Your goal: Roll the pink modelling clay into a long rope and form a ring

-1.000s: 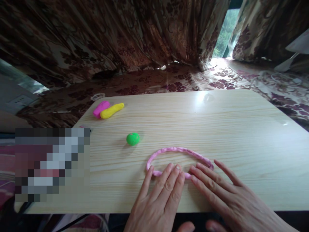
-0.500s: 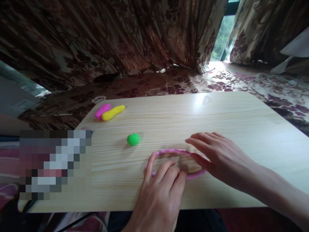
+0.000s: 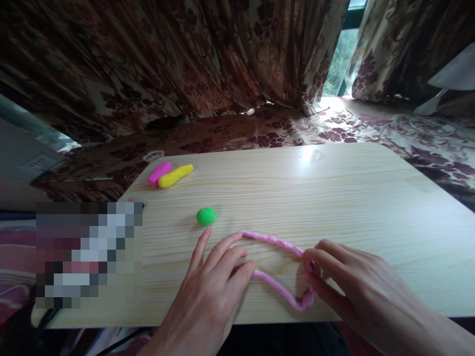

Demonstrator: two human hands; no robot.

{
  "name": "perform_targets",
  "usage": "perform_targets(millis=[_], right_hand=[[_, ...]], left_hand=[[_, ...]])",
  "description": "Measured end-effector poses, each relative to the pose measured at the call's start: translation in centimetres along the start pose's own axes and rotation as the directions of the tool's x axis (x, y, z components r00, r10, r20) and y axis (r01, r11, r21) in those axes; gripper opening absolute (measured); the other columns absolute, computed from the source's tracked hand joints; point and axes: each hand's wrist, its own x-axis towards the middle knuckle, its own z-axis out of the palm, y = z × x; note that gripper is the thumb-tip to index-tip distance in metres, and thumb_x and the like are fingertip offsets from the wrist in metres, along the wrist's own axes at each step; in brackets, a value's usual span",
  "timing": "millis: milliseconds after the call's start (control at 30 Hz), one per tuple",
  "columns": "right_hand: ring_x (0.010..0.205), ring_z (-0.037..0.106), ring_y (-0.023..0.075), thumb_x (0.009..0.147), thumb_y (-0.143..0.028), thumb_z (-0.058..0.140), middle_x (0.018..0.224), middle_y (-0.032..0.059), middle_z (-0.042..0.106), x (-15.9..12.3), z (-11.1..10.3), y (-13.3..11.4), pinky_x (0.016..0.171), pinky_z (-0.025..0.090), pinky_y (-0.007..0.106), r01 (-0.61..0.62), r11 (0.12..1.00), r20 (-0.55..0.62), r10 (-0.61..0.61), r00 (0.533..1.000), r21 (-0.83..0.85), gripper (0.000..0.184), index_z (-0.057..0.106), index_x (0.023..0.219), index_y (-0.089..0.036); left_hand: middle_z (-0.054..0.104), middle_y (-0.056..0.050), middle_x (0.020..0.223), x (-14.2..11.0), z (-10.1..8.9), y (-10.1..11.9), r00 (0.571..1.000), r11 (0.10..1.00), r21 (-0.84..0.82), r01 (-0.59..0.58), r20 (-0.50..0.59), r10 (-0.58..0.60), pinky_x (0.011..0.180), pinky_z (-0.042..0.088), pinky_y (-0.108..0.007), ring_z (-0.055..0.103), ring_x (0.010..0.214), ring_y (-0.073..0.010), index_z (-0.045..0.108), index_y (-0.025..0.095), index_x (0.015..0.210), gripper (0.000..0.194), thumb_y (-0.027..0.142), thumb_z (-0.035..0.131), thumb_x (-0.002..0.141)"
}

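A thin pink strand of modelling clay (image 3: 276,287) forms a bent loop on the table near its front edge, twisted along its upper side. Over the loop's left bend lies my left hand (image 3: 218,277), fingers spread, the tips touching the strand and hiding part of it. My right hand (image 3: 345,277) pinches the strand at the right, between thumb and fingertips. A piece below that pinch hangs in a crumpled bend. Just beyond my left little finger sits a green clay ball (image 3: 206,216) with pinkish specks.
A yellow clay roll (image 3: 175,176) leans against a magenta clay lump (image 3: 159,174) at the table's far left. The pale wooden table (image 3: 297,198) has a blurred-out object at its left edge. Behind are patterned curtains (image 3: 222,59) and a white lamp (image 3: 451,74) at right.
My right hand has come down and closed on the strand. My left hand has shifted left with its fingers spreading. The rounded loop is now pulled into a pointed, uneven shape.
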Motion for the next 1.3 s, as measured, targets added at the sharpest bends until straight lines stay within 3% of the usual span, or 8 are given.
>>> perform_targets(millis=[133,267,467,700,933,1067,1200,1300], right_hand=[[0.096,0.060,0.0220,0.090,-0.017,0.042,0.103,0.0096,0.064,-0.8,-0.5,0.1,0.081,0.048,0.037,0.214,0.975,-0.109,-0.219,0.970,-0.054,0.026,0.060,0.108,-0.019],[0.125,0.043,0.0239,0.087,-0.023,0.051,0.121,0.0096,0.060,-2.0,-0.1,0.8,0.107,0.030,0.043,0.449,0.875,0.003,-0.456,0.890,-0.184,0.033,0.058,0.119,-0.016],[0.132,0.030,0.0224,0.089,-0.041,0.049,0.137,0.0073,0.045,-2.6,1.7,0.7,0.113,0.002,0.044,0.452,0.832,0.052,-0.461,0.886,-0.323,0.050,0.048,0.130,-0.013],[0.131,0.033,0.0238,0.089,-0.042,0.049,0.138,0.0066,0.044,-2.9,1.2,1.0,0.114,0.004,0.045,0.506,0.788,0.087,-0.511,0.855,-0.350,0.048,0.051,0.128,-0.013],[0.124,0.042,0.0210,0.092,-0.027,0.046,0.127,0.0039,0.056,0.7,0.0,-0.4,0.110,0.021,0.044,0.386,0.906,0.009,-0.390,0.921,-0.175,0.030,0.056,0.119,-0.020],[0.092,0.058,0.0196,0.087,-0.017,0.052,0.102,0.0066,0.064,4.4,-0.2,-0.5,0.083,0.042,0.036,0.193,0.969,-0.064,-0.205,0.977,-0.154,0.016,0.061,0.100,-0.019],[0.070,0.057,0.0149,0.083,-0.015,0.054,0.079,0.0026,0.060,6.2,-0.5,0.0,0.060,0.040,0.026,0.148,0.980,0.007,-0.148,0.989,-0.135,0.009,0.060,0.078,-0.018],[0.064,0.056,0.0133,0.085,-0.013,0.050,0.075,0.0008,0.059,5.6,-1.7,0.5,0.057,0.038,0.024,0.051,0.995,-0.066,-0.057,0.996,-0.089,0.011,0.060,0.083,-0.019]], left_hand=[[0.058,-0.005,0.125,-1.1,1.0,1.5,0.993,0.993,0.075,-0.096,-0.059,0.101,0.111,0.019,-0.049,0.041,0.126,-0.0226,0.057,0.018,0.118,0.036,0.012,0.045,0.085],[0.056,-0.004,0.128,-2.2,3.0,3.0,0.961,0.954,0.163,-0.253,-0.068,0.266,0.113,0.012,-0.043,0.042,0.125,-0.0216,0.057,0.016,0.120,0.036,0.026,0.047,0.086],[0.054,-0.002,0.131,-2.5,3.5,3.6,0.973,0.954,0.197,-0.227,0.013,0.229,0.114,0.008,-0.040,0.041,0.126,-0.0195,0.053,0.018,0.124,0.042,0.038,0.049,0.087],[0.056,0.000,0.129,-3.6,4.0,3.9,0.978,0.960,0.207,-0.190,-0.042,0.203,0.114,0.007,-0.042,0.033,0.131,-0.0183,0.057,0.022,0.119,0.038,0.041,0.048,0.088],[0.062,-0.001,0.120,-2.0,3.7,3.4,0.979,0.985,0.110,-0.135,-0.137,0.150,0.114,0.008,-0.043,0.049,0.117,-0.0183,0.061,0.021,0.113,0.032,0.035,0.051,0.086],[0.066,-0.003,0.101,-1.3,3.4,2.7,0.974,0.993,0.064,-0.097,-0.198,0.108,0.112,0.013,-0.049,0.053,0.109,-0.0201,0.064,0.022,0.105,0.025,0.023,0.046,0.087],[0.061,-0.001,0.077,-0.6,2.0,2.1,0.983,0.993,0.013,-0.120,-0.138,0.121,0.111,0.015,-0.051,0.057,0.097,-0.0173,0.065,0.021,0.088,0.027,0.016,0.039,0.088],[0.060,0.001,0.080,0.2,0.1,1.4,0.987,0.991,-0.007,-0.133,-0.091,0.131,0.112,0.012,-0.050,0.056,0.099,-0.0154,0.064,0.021,0.089,0.025,0.016,0.040,0.088]])
